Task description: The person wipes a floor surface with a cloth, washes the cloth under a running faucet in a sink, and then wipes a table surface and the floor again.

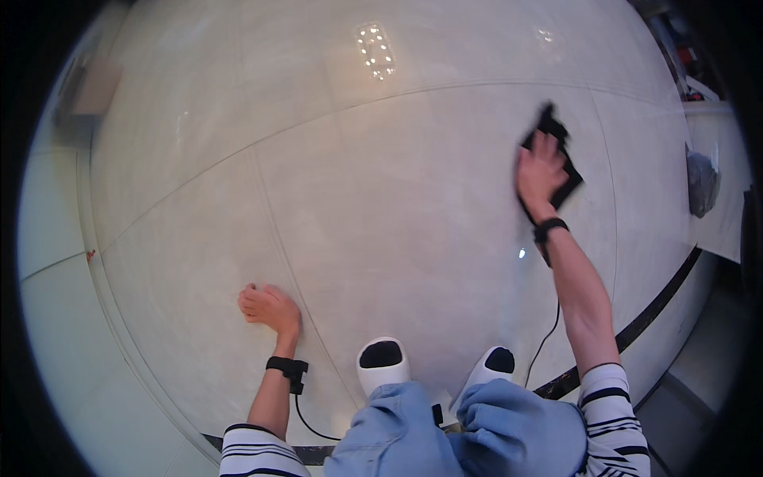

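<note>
My right hand [541, 170] lies over a black cloth [563, 194], pressing it against the pale tiled floor [417, 197]. The cloth is bunched at its far end and blurred, with corners showing beyond the fingers and beside the palm. Lower on the left, my left hand [271, 307] is loosely curled with no object visible in it; it is close to the floor, but I cannot tell whether it touches. Each wrist wears a black strap, and a thin cable runs from the left one [291, 372].
White slippers [384, 372] are on my feet. A white wall [53, 298] curves along the left, with a brown box-like thing [98, 86] further up. A grey plastic bag [703, 182] is at the right. A dark border strip [658, 304] crosses the floor behind.
</note>
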